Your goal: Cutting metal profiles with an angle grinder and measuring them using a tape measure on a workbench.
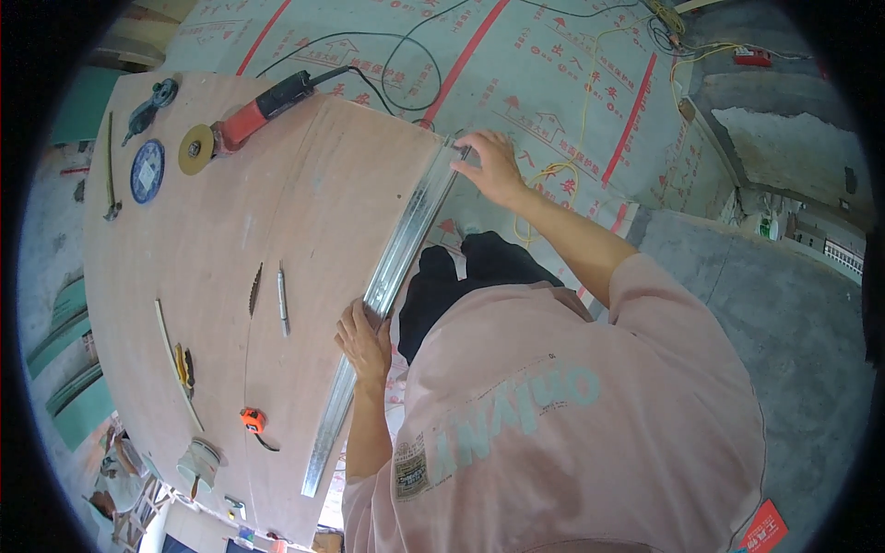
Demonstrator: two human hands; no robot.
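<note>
A long, shiny metal channel (406, 235) lies slantwise along the near edge of a large wooden board (313, 221). My left hand (365, 341) is wrapped over its middle, the fingers reaching across to the board side. At the channel's far end, my right hand (493, 166) has thumb and fingers closed around the tip. Whether anything small is also in that grip cannot be seen. Nearest on the board are a slim silver pen-like tool (283, 300) and a dark serrated blade (254, 288).
A red and black angle grinder (258, 112) rests on the board beside a blue disc (147, 171) and a hammer (112, 184). An orange tape measure (253, 421), a yellow-handled cutter (184, 367) and a white bucket (198, 464) stand leftward. Cables (441, 83) trail over the floor sheeting.
</note>
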